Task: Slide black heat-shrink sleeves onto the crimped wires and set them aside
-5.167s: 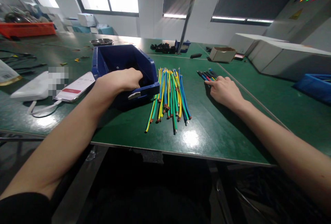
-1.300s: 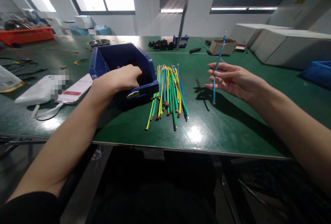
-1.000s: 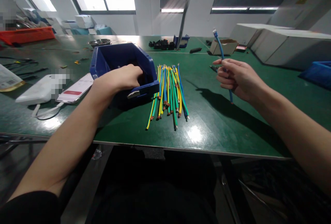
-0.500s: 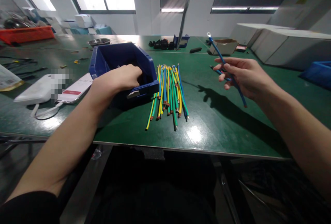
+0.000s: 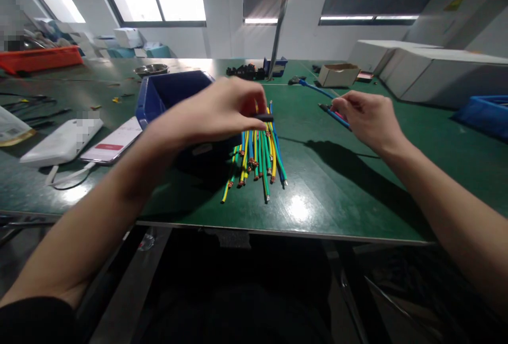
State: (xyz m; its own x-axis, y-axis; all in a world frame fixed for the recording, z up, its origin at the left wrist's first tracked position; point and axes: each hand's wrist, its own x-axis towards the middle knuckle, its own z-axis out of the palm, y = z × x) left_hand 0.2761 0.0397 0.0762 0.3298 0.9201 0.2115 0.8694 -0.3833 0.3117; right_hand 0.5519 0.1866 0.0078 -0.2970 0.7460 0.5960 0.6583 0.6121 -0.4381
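My left hand (image 5: 222,108) is raised above the table in front of the blue bin (image 5: 166,92), pinching a small black sleeve (image 5: 264,117) at its fingertips. My right hand (image 5: 367,116) is closed on a blue wire (image 5: 317,89) that points away to the far left, above a few dark wires (image 5: 326,109) lying on the table. Between the hands lies a bundle of yellow, green and blue wires (image 5: 260,153) with bare copper ends toward me.
A white power bank (image 5: 59,143) and a phone (image 5: 113,140) lie left of the bin on the green table (image 5: 317,196). A cardboard box (image 5: 337,74), white boxes (image 5: 432,77) and a blue tray (image 5: 484,114) sit to the right; an orange crate (image 5: 39,58) is far left.
My left hand has come out of the blue bin with a small black sleeve and moved right over the bundle. My right hand has lowered and turned the blue wire flatter.
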